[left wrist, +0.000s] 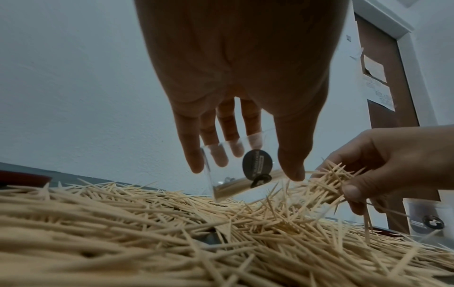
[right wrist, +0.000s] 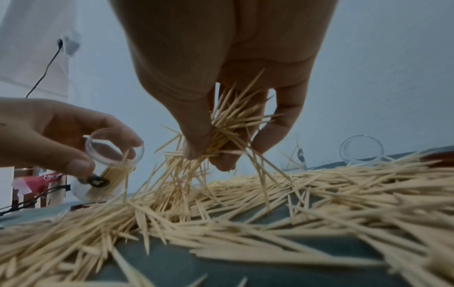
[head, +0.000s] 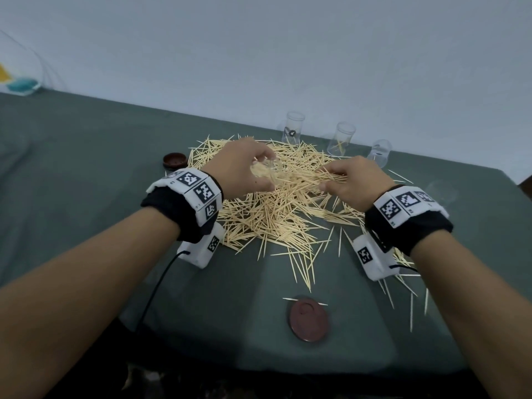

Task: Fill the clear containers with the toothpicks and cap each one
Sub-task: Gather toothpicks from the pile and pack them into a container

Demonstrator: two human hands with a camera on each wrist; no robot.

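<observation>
Pale bare wood, matt, in the toothpicks. Clear glossy plastic in the container above them, black printed sticker on its wall. Same clear plastic in three containers behind the toothpicks. Matt green cloth beneath. Smooth dark-red plastic in the lid nearside.

The head view looks down on the toothpick pile; both wrist views skim it closely from opposite sides
</observation>
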